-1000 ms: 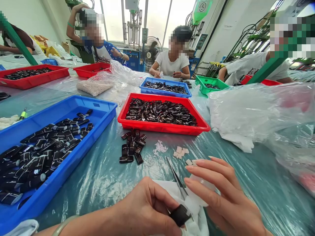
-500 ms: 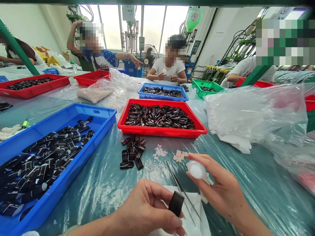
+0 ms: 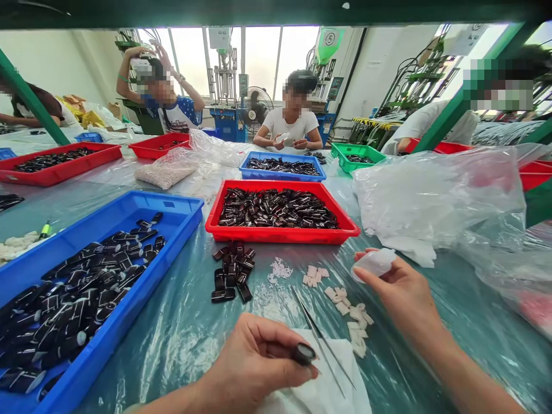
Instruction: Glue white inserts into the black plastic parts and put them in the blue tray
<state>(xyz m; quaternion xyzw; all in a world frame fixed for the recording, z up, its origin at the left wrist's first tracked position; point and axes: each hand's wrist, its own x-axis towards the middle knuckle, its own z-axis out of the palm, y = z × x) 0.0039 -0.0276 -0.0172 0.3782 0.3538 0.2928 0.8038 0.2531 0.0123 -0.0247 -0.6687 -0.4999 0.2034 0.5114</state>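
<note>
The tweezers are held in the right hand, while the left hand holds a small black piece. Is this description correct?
Not quite. The head view shows the tweezers lying partly on a white sheet; the right hand holds a whitish translucent object instead. The left hand does hold a small black piece.

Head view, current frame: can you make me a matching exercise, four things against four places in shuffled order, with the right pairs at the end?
Things
1. tweezers
2. single black piece
3. white object
4. large blue tray

Places
A. held in the right hand
B. reaching the left edge of the picture
C. lying partly on a white sheet
D. held in the left hand

Pairs: 1-C, 2-D, 3-A, 4-B
</note>
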